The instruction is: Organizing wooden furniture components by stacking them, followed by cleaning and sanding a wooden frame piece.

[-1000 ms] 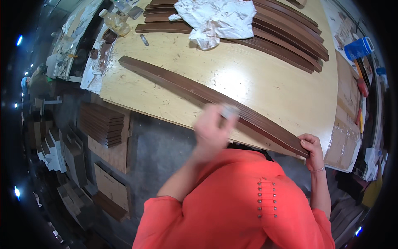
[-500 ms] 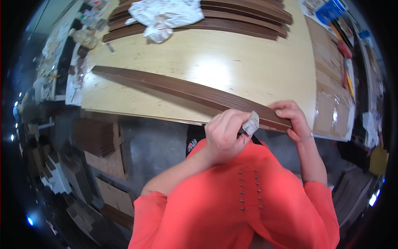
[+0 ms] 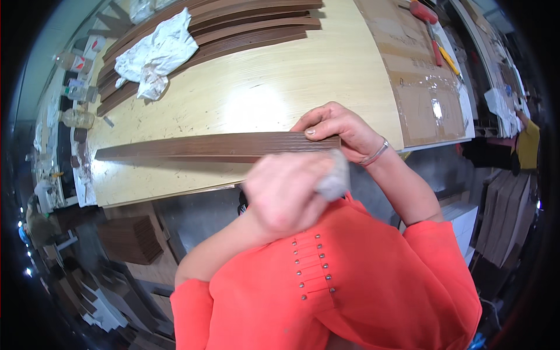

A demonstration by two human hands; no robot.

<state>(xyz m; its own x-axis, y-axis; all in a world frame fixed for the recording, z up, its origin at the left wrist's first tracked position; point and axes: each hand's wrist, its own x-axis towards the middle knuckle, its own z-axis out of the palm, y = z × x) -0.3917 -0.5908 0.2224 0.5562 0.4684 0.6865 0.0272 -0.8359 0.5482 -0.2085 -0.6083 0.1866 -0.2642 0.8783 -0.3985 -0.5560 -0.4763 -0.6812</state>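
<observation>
A long brown wood-grained strip (image 3: 216, 144) lies across the near part of the table, its right end by the edge. My right hand (image 3: 347, 133) grips that end, thumb on top and fingers behind and beneath. In front of the same end is my left hand (image 3: 289, 189), smeared by motion and closed around a small grey-white pad (image 3: 334, 178). The pad looks like a folded abrasive sheet or block, but blur hides its exact kind. It is at the strip's end corner; whether it touches, I cannot tell.
Several brown strips (image 3: 251, 38) lie stacked at the table's far side under a crumpled white cloth (image 3: 160, 52). Bottles (image 3: 79, 119) line the left. A cardboard sheet (image 3: 417, 87) covers the right, with a red-handled tool (image 3: 424, 11) and yellow cutter (image 3: 449, 60).
The view has turned, and the strip now lies more level across the picture. My left hand has moved with the pad to the strip's right end. My right hand still grips that end.
</observation>
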